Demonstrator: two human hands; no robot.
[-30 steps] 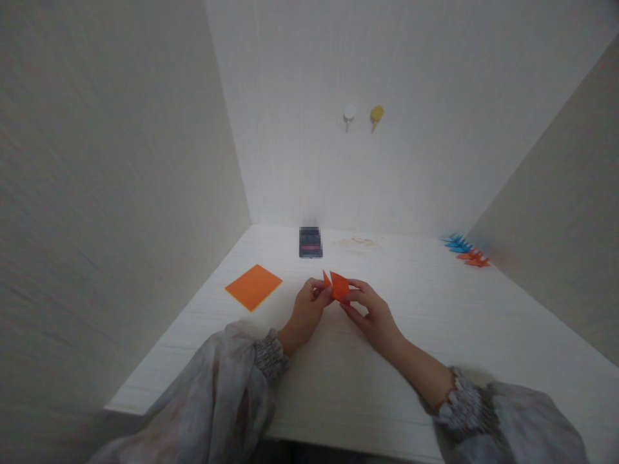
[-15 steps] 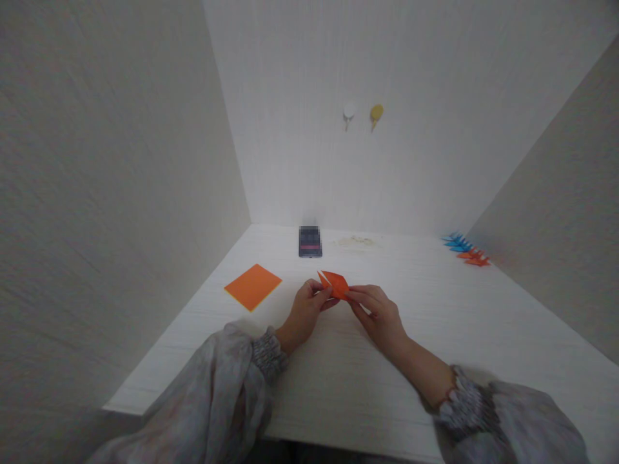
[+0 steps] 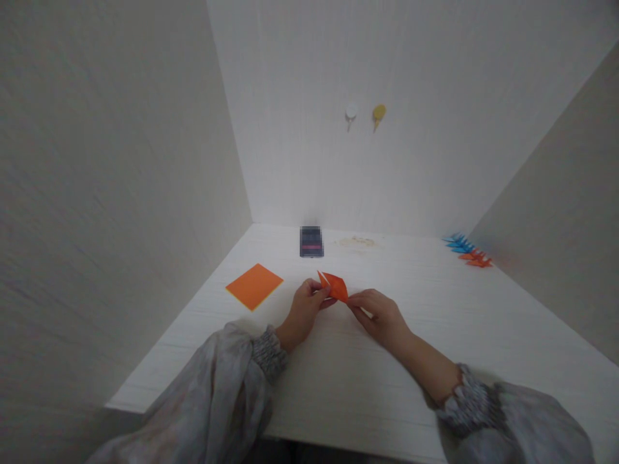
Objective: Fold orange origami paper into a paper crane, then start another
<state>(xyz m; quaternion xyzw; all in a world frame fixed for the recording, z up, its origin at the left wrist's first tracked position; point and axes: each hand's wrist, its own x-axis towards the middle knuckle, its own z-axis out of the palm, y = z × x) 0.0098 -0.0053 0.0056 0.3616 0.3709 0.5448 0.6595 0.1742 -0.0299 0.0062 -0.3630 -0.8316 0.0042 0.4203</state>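
Observation:
A partly folded piece of orange origami paper is held above the table, its split points angled up to the left. My left hand pinches its left side between thumb and fingers. At its lower right corner, the thumb and fingertips of my right hand are closed on the paper's edge. Flat on the table to the left lies a stack of square orange paper with a thin yellow edge.
A dark phone lies near the back wall. Blue folded paper figures and orange ones line the right side of the white table. White and yellow hooks are on the back wall.
My right hand's fingers have slid slightly down to the folded paper's lower right corner, baring more of its right side. My left hand keeps its pinch.

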